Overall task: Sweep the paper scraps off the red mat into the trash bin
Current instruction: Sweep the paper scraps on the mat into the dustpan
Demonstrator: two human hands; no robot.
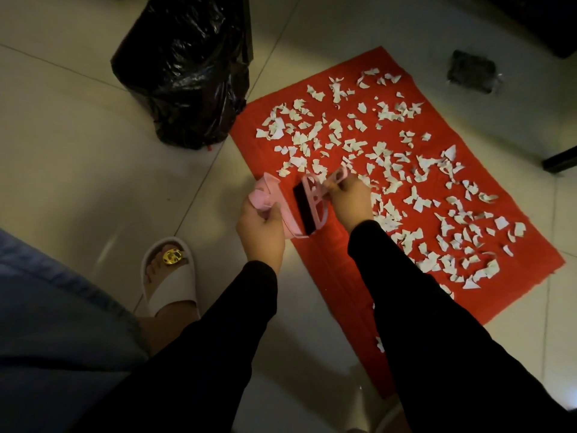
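A red mat point(346, 270) lies on the pale tiled floor, covered with several white paper scraps point(387, 157). A trash bin lined with a black plastic bag point(184, 73) stands just past the mat's far left corner. My left hand point(260, 228) grips a small pink dustpan point(274, 201) over the mat's left edge. My right hand point(349, 200) holds the handle of a pink hand brush point(315, 198) with dark bristles, right beside the dustpan. Both tools are held above the mat.
My foot in a white slipper point(168, 276) stands on the floor at the left, beside a blue-grey fabric edge point(46, 292). A dark flat object point(471, 71) lies beyond the mat's far right corner. Dark furniture legs point(560, 160) stand at the right.
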